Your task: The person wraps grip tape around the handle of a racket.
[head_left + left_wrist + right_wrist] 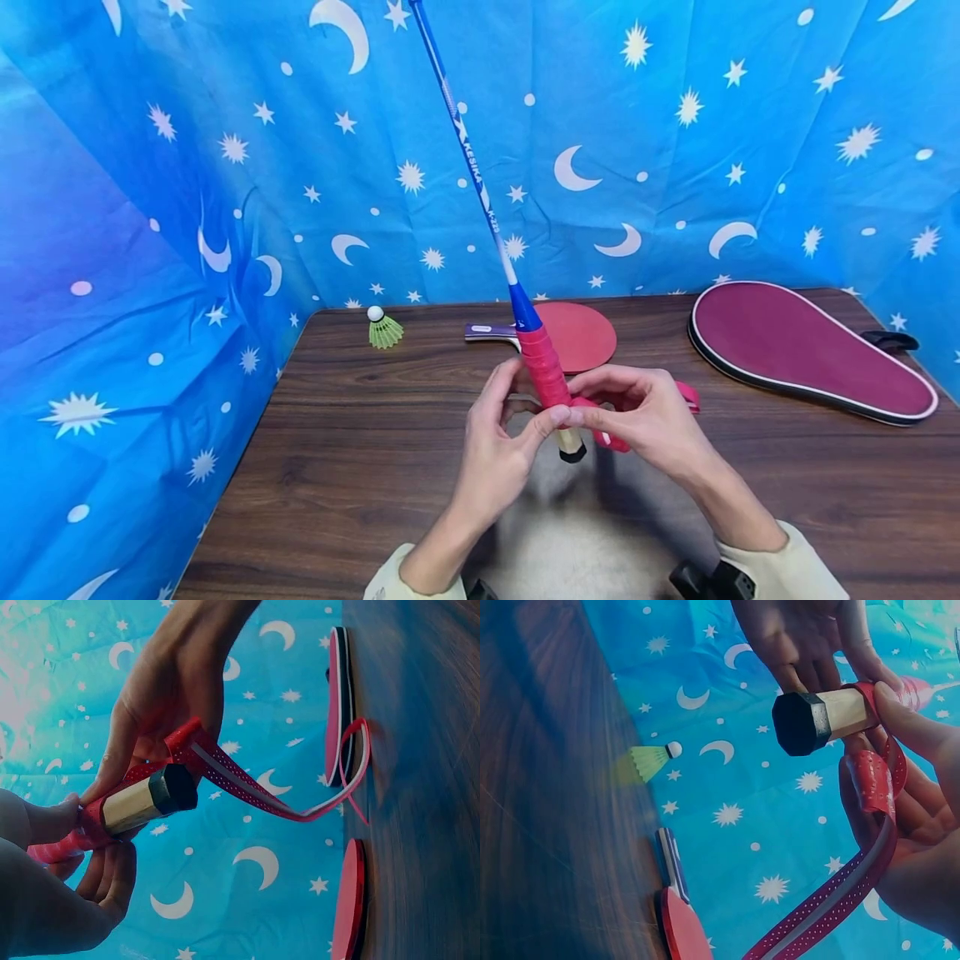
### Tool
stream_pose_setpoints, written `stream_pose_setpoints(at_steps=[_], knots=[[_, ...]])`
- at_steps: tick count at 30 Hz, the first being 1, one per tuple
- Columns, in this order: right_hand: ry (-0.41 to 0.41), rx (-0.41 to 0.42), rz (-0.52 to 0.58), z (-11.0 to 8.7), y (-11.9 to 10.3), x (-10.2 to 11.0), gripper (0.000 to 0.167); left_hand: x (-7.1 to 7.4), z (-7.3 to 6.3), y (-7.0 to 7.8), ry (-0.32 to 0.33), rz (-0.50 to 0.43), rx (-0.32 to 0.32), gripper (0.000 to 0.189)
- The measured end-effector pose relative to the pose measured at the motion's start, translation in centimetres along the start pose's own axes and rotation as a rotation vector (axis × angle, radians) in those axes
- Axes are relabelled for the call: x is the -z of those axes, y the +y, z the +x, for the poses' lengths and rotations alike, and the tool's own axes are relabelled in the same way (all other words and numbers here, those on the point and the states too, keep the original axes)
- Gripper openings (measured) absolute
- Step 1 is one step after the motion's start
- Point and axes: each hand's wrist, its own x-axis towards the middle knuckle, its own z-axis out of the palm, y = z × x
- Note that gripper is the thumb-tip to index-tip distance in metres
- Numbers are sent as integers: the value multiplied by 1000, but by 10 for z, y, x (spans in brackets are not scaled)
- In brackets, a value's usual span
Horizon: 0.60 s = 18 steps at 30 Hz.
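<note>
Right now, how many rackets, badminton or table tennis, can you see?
2: a blue-and-white badminton racket, between both hands; a red table tennis racket, on the brown wooden table beyond. The maroon paddle-shaped case may hide another.

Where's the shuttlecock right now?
In the head view, the shuttlecock stands cork up near the far left corner of the table, left of the red paddle and beyond the left hand.

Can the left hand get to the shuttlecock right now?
Probably, if it lets go first: the left hand is holding the red-wrapped handle of the badminton racket. Nothing visible seems to block the way to the shuttlecock, farther back on the table to its left.
</note>
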Motion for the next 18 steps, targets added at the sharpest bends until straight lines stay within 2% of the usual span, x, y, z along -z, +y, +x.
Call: stream_pose_setpoints(at_steps=[6,13,18], knots=[[26,11,-39,1,4,-2,30,-2,-1,1,5,25,15,45],[34,37,-74,1,1,-3,28,-2,-3,4,8,-76,63,43],[3,8,-75,1,-1,2,24,-2,-3,3,-13,-100,64,40]])
